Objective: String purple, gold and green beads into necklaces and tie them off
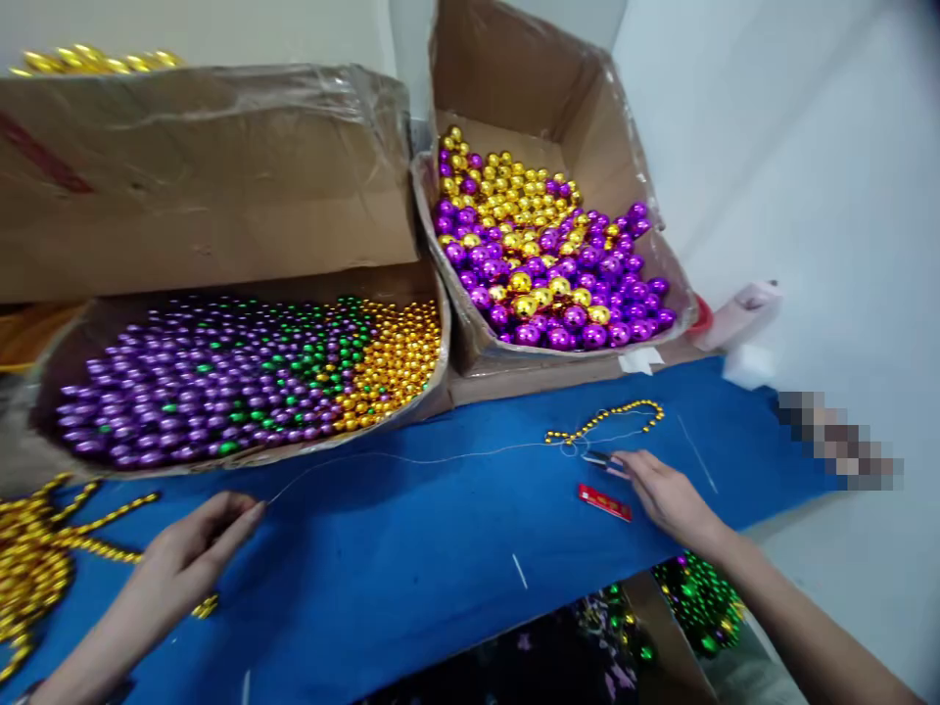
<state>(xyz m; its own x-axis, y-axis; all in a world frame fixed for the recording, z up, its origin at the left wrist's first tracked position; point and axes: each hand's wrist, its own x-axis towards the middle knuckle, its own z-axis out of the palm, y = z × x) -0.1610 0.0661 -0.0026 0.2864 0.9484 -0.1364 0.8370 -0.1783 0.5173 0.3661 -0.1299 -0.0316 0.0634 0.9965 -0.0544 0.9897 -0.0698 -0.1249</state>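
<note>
My left hand (pixel 195 543) rests on the blue cloth (pixel 411 548) and pinches one end of a thin white thread (pixel 411 457). The thread runs right across the cloth to a short strand of small gold beads (pixel 609 416). My right hand (pixel 661 490) lies by that strand, fingertips on a small dark tool (pixel 598 458) at the thread's end; the grip is unclear. A red flat packet (pixel 604 502) lies just left of my right hand.
A low box (pixel 242 377) of purple, green and gold beads sits behind the cloth at left. Another box (pixel 543 264) holds larger purple and gold balls. Gold bead strands (pixel 36 568) pile at far left. Green and purple beads (pixel 697 597) lie below the table edge.
</note>
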